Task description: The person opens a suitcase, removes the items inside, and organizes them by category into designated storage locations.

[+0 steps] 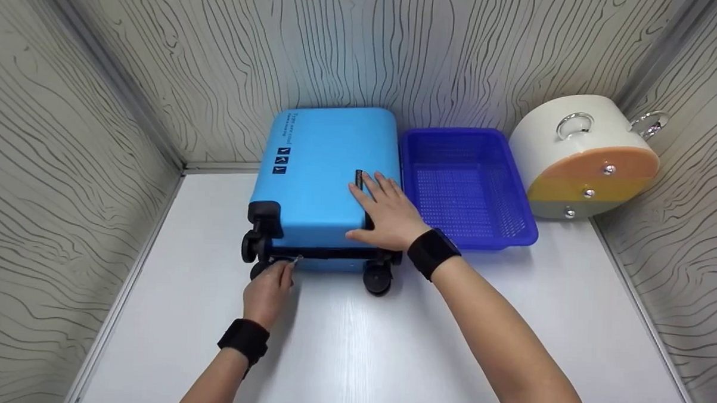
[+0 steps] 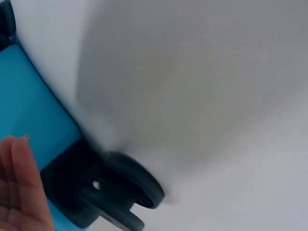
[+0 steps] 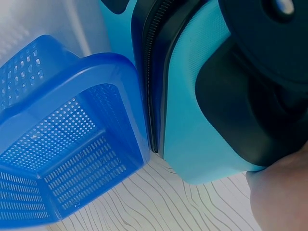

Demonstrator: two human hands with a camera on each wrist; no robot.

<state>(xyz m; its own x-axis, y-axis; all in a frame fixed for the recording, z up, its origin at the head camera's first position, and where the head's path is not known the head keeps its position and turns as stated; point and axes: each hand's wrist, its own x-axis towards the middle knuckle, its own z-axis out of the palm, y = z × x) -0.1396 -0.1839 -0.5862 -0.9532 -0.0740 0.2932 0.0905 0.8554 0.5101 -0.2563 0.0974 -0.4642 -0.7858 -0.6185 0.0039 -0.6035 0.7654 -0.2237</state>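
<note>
Blue suitcase (image 1: 326, 176) lies flat on the white surface (image 1: 389, 346), long axis running away from the person, wheels at the near end. Left hand (image 1: 267, 294) pinches the zipper pull (image 1: 295, 260) at the near-left corner — nearer hand. Right hand (image 1: 388, 211) flat, fingers spread, pressing the lid's right edge. Blue basket (image 1: 469, 187) just beside.

The blue suitcase (image 1: 324, 170) bears dark print and three icons, too small to read.
</note>
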